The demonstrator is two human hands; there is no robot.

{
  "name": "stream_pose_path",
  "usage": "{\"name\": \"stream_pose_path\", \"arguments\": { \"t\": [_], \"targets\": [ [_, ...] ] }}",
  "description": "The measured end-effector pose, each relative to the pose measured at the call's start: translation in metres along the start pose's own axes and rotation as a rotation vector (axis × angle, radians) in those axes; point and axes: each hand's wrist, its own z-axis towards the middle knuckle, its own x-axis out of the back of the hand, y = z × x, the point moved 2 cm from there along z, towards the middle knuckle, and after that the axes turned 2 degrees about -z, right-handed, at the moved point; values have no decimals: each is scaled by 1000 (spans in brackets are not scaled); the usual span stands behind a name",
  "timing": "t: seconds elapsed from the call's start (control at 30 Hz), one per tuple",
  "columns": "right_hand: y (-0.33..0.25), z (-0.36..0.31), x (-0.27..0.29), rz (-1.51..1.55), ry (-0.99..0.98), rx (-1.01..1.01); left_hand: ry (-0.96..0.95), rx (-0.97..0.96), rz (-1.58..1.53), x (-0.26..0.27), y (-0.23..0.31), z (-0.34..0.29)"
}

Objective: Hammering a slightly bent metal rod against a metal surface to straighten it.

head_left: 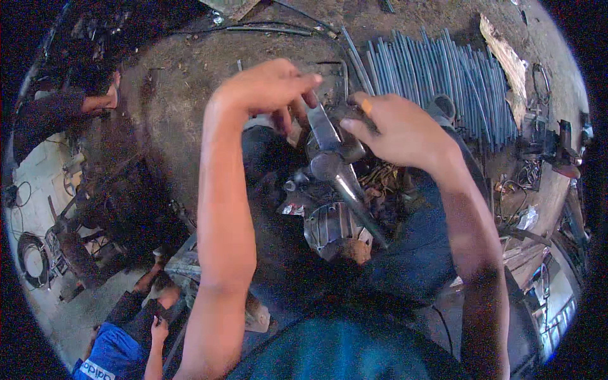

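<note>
In the middle stands a metal device (pixel 326 126) with a shiny flat bar and a rounded knob; it resembles a vise, but I cannot tell for sure. From the knob a polished rod (pixel 354 193) slants down toward my lap. My left hand (pixel 269 88) hovers at the bar's far end, fingers apart, one fingertip close to or touching the metal. To the right of the device is my right hand (pixel 405 130), thumb and forefinger apart, with an orange patch on one finger. Below the device sits a ribbed, rounded metal housing (pixel 332 225).
Many thin metal rods (pixel 437 82) lie side by side on the floor, far right, beside a splintered wood piece (pixel 506 63). A bent metal rod (pixel 345 76) lies beyond my hands. Another person (pixel 120 342) is at lower left; someone's arm (pixel 98 102) shows at upper left.
</note>
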Motion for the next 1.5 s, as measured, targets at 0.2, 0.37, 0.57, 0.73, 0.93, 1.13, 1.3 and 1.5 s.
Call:
{"name": "stream_pose_path", "arguments": {
  "t": [0.2,0.37,0.57,0.73,0.93,1.13,1.3,1.5],
  "targets": [
    [40,-3,12,111,72,68,223,104,276,-14,11,16],
    [148,-18,40,323,357,-363,302,-29,271,-8,15,20],
    [242,-9,-17,307,167,-692,402,-172,395,-22,28,33],
    [274,-21,-91,-98,23,-536,507,-349,452,-39,41,41],
    [323,3,-137,-105,19,-642,542,-357,464,-44,45,39],
    [346,43,-165,-210,90,-725,520,-223,480,-45,39,41],
    [351,61,-181,-190,111,-947,565,-308,523,-46,41,45],
    [352,75,-195,-195,247,-1044,479,-243,530,-61,46,52]
  ]
}}
